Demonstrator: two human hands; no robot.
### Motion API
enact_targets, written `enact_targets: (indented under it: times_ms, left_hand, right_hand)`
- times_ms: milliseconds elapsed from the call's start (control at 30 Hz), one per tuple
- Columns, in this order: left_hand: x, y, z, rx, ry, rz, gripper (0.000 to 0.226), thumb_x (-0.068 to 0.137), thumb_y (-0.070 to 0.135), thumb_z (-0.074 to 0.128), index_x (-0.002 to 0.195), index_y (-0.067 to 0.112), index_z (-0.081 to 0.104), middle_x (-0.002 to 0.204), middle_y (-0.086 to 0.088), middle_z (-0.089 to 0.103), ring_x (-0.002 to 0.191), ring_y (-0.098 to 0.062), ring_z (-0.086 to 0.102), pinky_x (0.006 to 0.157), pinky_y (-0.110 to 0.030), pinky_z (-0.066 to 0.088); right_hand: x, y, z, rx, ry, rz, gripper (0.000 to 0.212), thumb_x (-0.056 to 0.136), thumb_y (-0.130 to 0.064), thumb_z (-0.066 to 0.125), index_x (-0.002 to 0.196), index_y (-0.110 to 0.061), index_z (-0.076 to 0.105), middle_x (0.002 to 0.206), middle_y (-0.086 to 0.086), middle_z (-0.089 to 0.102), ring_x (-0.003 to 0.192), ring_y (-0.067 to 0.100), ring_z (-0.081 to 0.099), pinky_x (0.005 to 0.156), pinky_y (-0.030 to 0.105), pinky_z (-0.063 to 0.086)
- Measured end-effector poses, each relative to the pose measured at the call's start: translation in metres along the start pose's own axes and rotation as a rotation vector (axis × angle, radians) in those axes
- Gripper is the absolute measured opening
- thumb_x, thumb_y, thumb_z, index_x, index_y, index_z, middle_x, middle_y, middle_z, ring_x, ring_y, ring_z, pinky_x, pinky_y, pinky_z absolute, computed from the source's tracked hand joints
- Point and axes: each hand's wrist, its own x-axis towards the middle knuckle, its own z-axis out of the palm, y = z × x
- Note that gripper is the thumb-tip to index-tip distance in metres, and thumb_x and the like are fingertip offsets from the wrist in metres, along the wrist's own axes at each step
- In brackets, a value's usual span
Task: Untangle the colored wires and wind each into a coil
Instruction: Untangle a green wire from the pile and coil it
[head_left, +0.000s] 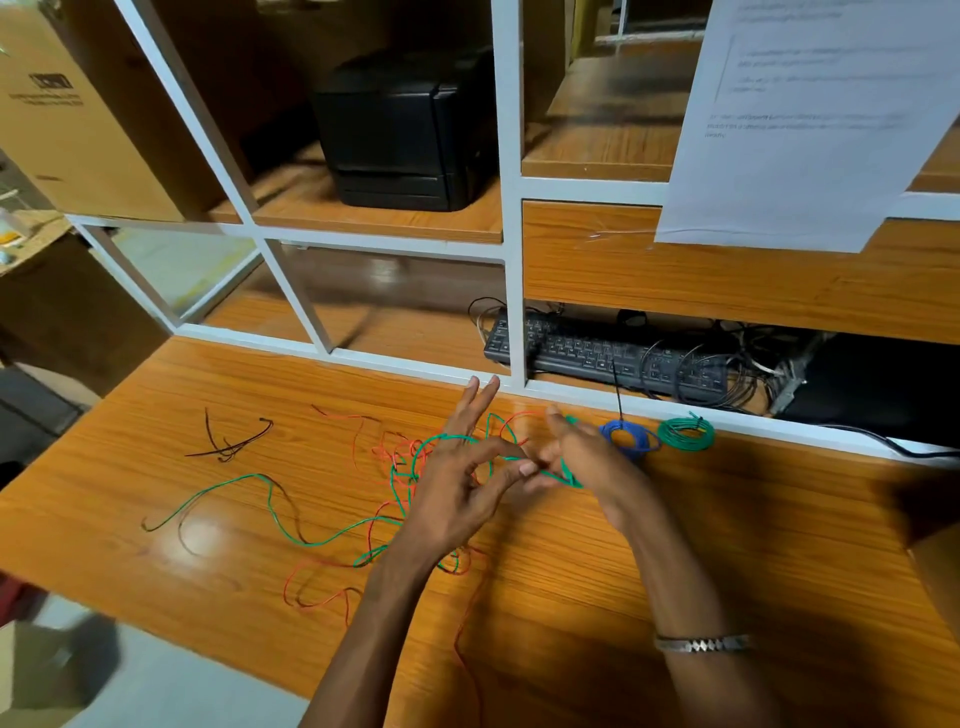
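right hand (587, 462); left hand (452, 488); fingers (511, 470) pinch green wire (311, 543)

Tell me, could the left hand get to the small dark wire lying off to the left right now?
Probably not at once: the left hand is pinching the green wire. The path to the dark wire looks free across bare table.

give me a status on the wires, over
Left hand and right hand both pinching loose green wire. Blue wire coil, green wire coil done. Red wire tangled in.
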Motion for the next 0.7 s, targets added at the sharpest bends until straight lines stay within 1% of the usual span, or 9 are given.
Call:
enact_targets:
  times_ms: [67, 167, 267, 367, 433, 500, 567, 633, 700]
  left_hand:
    - [0.005, -0.007, -0.006, -0.004, -0.054, -0.016, 0.009, 0.093, 0.031, 0.080, 0.096, 0.022, 0.080, 0.167, -0.002, 0.040, 0.161, -0.014, 0.022, 0.128, -0.032, 0.025]
    - [0.005, -0.013, -0.007, -0.052, -0.054, -0.085, 0.027, 0.088, 0.044, 0.081, 0.099, 0.021, 0.073, 0.161, 0.001, 0.049, 0.160, -0.009, 0.024, 0.127, -0.028, 0.026]
    - [0.002, -0.012, 0.001, -0.167, 0.034, -0.192, 0.025, 0.096, 0.045, 0.067, 0.104, 0.022, 0.061, 0.151, 0.005, 0.060, 0.157, -0.005, 0.031, 0.124, -0.032, 0.032]
    - [-0.003, -0.022, 0.001, -0.320, 0.214, -0.372, 0.032, 0.106, 0.047, 0.048, 0.114, 0.021, 0.066, 0.129, 0.020, 0.067, 0.136, -0.004, 0.055, 0.111, -0.032, 0.043]
    - [-0.005, -0.034, -0.005, -0.250, 0.297, -0.440, 0.051, 0.109, 0.051, 0.041, 0.127, 0.016, 0.073, 0.122, 0.013, 0.072, 0.119, -0.004, 0.064, 0.111, -0.042, 0.047]
    - [-0.008, -0.037, -0.007, -0.177, 0.271, -0.446, 0.051, 0.112, 0.046, 0.041, 0.125, 0.009, 0.075, 0.134, 0.005, 0.072, 0.131, 0.004, 0.059, 0.118, -0.039, 0.041]
    - [-0.009, -0.036, -0.004, -0.155, 0.248, -0.405, 0.040, 0.109, 0.041, 0.050, 0.108, 0.011, 0.076, 0.141, 0.006, 0.068, 0.142, 0.003, 0.050, 0.122, -0.033, 0.038]
    - [-0.010, -0.034, 0.000, -0.150, 0.276, -0.392, 0.022, 0.103, 0.041, 0.062, 0.091, 0.024, 0.069, 0.143, 0.006, 0.067, 0.141, -0.006, 0.054, 0.119, -0.037, 0.042]
    - [-0.011, -0.035, 0.000, -0.171, 0.332, -0.392, 0.023, 0.100, 0.034, 0.071, 0.082, 0.024, 0.061, 0.144, 0.006, 0.066, 0.134, -0.007, 0.060, 0.110, -0.045, 0.050]
  right_hand:
    - [-0.010, -0.004, 0.003, -0.142, -0.157, 0.039, 0.087, 0.102, -0.073, 0.023, 0.093, 0.003, 0.065, 0.065, 0.017, 0.069, 0.052, 0.027, 0.065, 0.054, 0.031, 0.048]
    - [-0.016, -0.007, 0.005, -0.113, -0.423, 0.042, 0.091, 0.098, -0.078, 0.023, 0.088, 0.004, 0.061, 0.061, 0.022, 0.059, 0.033, 0.017, 0.038, 0.035, 0.025, 0.031]
    - [-0.018, -0.012, 0.002, 0.025, -0.773, 0.075, 0.100, 0.097, -0.078, 0.030, 0.099, 0.013, 0.070, 0.041, 0.008, 0.037, 0.027, 0.009, 0.021, 0.030, 0.022, 0.017]
    - [-0.023, -0.010, -0.010, 0.220, -0.976, 0.017, 0.087, 0.099, -0.067, 0.044, 0.095, 0.015, 0.072, 0.031, -0.006, 0.029, 0.024, 0.007, 0.017, 0.035, 0.028, 0.007]
    - [-0.023, -0.007, -0.020, 0.440, -0.992, -0.079, 0.074, 0.099, -0.057, 0.054, 0.086, 0.014, 0.074, 0.029, -0.007, 0.032, 0.024, 0.012, 0.011, 0.036, 0.031, 0.004]
    - [-0.022, -0.005, -0.027, 0.723, -0.912, -0.193, 0.064, 0.102, -0.047, 0.054, 0.081, 0.010, 0.075, 0.029, -0.004, 0.026, 0.026, 0.014, 0.007, 0.036, 0.029, 0.007]
    - [-0.019, -0.007, -0.031, 1.005, -0.769, -0.275, 0.061, 0.107, -0.042, 0.042, 0.083, 0.004, 0.075, 0.033, -0.005, 0.020, 0.027, 0.012, 0.013, 0.037, 0.025, 0.016]
    - [-0.016, -0.011, -0.037, 1.258, -0.733, -0.368, 0.058, 0.112, -0.037, 0.032, 0.101, 0.003, 0.073, 0.040, -0.008, 0.025, 0.034, 0.008, 0.022, 0.043, 0.021, 0.027]
    - [-0.013, -0.015, -0.043, 1.421, -0.620, -0.445, 0.053, 0.114, -0.034, 0.030, 0.127, 0.005, 0.064, 0.052, -0.009, 0.039, 0.044, 0.005, 0.035, 0.053, 0.019, 0.036]
